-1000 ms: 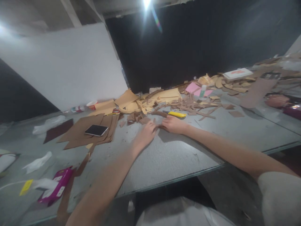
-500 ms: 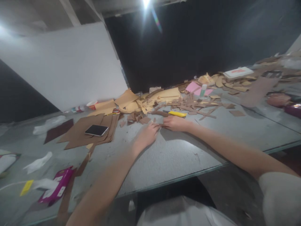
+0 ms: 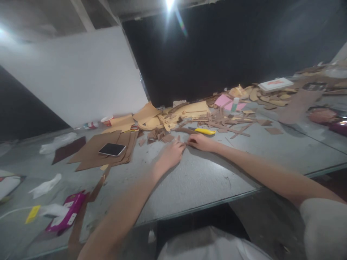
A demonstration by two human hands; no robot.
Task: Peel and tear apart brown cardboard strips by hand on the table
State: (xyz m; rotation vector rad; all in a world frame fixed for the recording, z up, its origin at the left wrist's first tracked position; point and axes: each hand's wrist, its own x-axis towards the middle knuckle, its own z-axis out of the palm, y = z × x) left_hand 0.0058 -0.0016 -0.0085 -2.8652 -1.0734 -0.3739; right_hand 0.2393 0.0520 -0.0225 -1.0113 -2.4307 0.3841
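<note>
My left hand and my right hand meet fingertip to fingertip low over the grey table. Both sets of fingers are closed in a pinch on a small brown strip, which they almost wholly hide; I cannot tell whether it is card or leather. Just beyond my right hand lies a yellow-handled cutter knife, beside a curved brown strip. Left of it, close to my left hand, sits a small heap of brown offcuts.
A phone rests on stacked brown sheets. At the left are a purple packet and a crumpled tissue. Yellow sheets, scraps and a glue stick line the back. A bottle stands at the right.
A second ago more of the brown strip showed between my hands; now the fingertips are closer and cover most of it. My right fingers have curled in more tightly.
</note>
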